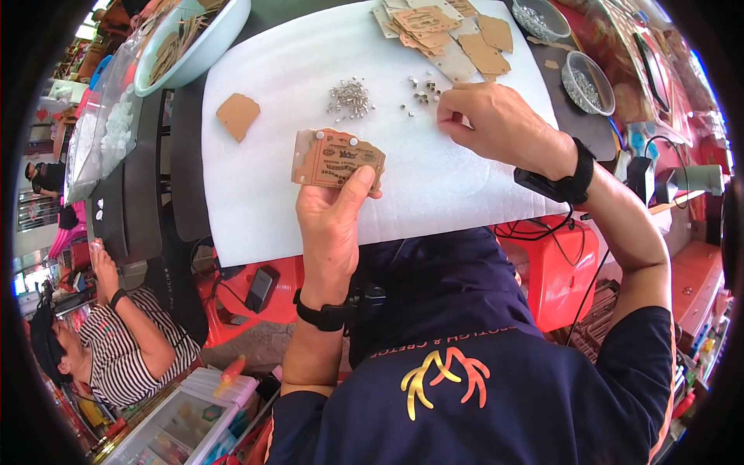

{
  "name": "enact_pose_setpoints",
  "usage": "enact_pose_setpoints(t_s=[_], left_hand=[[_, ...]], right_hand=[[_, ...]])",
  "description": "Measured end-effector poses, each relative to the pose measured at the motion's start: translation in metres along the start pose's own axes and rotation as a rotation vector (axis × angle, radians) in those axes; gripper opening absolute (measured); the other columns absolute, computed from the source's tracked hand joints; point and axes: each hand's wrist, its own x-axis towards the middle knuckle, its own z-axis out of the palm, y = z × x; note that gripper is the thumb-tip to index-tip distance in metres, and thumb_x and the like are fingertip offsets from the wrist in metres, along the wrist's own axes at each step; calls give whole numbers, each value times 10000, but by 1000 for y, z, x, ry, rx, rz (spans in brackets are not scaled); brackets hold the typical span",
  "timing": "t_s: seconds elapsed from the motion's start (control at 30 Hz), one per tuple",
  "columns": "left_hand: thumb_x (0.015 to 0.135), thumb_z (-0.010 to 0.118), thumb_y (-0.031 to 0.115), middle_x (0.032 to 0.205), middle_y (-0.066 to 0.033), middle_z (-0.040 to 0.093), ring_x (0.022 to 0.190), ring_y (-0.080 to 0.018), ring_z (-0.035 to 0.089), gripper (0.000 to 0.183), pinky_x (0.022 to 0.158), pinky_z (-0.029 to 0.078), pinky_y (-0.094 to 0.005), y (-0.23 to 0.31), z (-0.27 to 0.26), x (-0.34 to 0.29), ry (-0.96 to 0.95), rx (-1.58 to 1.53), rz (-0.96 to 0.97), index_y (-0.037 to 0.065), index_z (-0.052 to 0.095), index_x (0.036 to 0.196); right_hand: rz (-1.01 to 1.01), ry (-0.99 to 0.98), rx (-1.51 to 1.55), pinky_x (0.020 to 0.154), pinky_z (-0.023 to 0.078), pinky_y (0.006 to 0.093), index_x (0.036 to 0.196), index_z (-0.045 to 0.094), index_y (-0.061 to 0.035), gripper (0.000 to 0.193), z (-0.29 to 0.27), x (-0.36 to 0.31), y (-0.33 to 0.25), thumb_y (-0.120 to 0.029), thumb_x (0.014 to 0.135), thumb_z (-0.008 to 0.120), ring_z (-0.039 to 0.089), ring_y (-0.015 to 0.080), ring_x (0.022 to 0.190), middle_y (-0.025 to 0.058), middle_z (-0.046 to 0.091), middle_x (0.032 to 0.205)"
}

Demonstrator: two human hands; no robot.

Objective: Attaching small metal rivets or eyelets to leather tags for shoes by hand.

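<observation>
My left hand [329,225] grips a brown printed card [339,157] between thumb and fingers, above the white foam sheet. Two round silvery studs sit along the card's upper edge, and a pale strip shows at its left side. My right hand [496,120] is bent over the sheet, its fingers curled together beside a small scatter of metal caps [422,97]. Whatever those fingertips hold, if anything, is hidden. Between the hands and farther away lies a heap of small silvery rivets [350,98]. A loose brown card piece [238,116] rests at the left.
The white foam sheet [263,209] covers the tabletop. Stacked brown cards [422,23] lie at its far edge. Two bowls of metal bits, one a clear bowl [587,81], stand far right. A pale blue basin [225,35] is far left. A person in stripes [139,341] sits at the left.
</observation>
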Motion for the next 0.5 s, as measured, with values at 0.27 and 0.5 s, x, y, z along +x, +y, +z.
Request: enact_pose_setpoints(t_s=[0.27,0.5], left_hand=[[916,633,26,1044,-45,640,903,-139,595,328,756,476,-313,2,2,-1,4,47,-6,48,555,1233],[922,621,25,1076,-38,620,910,-130,588,383,759,472,-307,7,13,-1,-6,50,-1,60,522,1290]], right_hand=[[0,-23,-90,657,505,429,790,638,-50,77,-2,1,-5,-112,825,609,643,329,751,118,651,777],[-28,-22,-85,648,495,436,810,620,-23,97,-2,-7,-2,-116,832,606,631,334,748,119,636,794]])
